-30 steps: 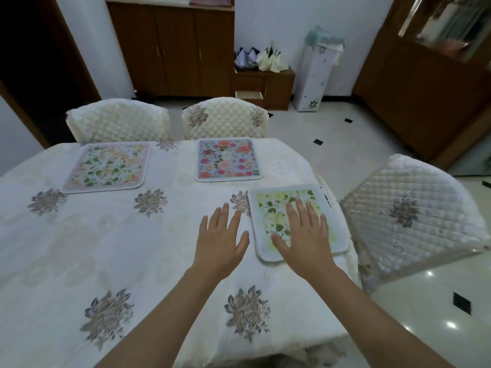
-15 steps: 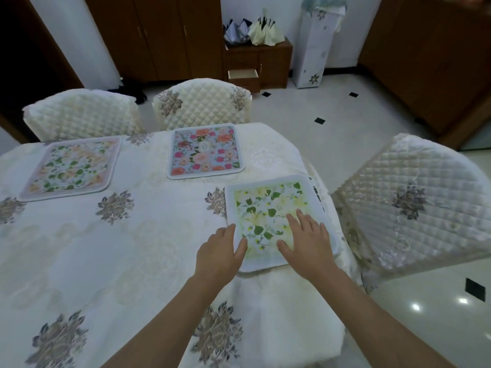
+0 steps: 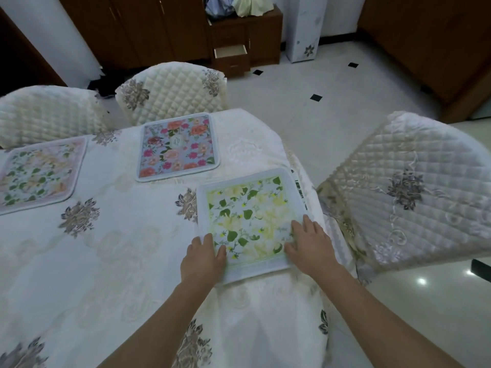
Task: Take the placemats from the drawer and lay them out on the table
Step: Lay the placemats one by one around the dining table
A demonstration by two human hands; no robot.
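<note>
The yellow-green placemat (image 3: 249, 221) lies flat on the table (image 3: 111, 261) at its right edge, just in front of the right-hand chair (image 3: 414, 192), and both hands are on its near end: the left hand (image 3: 203, 257) rests at the near-left corner with fingers lying loosely over the border, the right hand (image 3: 310, 244) lies on the near-right part with fingers spread and flat — neither seems to be pinching it. It looks thin, light and limp, a soft mat that would droop if lifted by one corner, so it is best slid under flat palms or taken by two corners at once; on the glossy embroidered cloth it could skate or drag the fabric into wrinkles. Its right border sits close to where the cloth falls away, so a push to the right risks tipping it off. Two more are already down: the pink rose placemat (image 3: 176, 147) at the far side before the middle chair (image 3: 172, 91), and a pale green placemat (image 3: 37, 172) far left. Beyond, the drawer (image 3: 230, 51) stands open in the low cabinet; nothing lies between the mats
</note>
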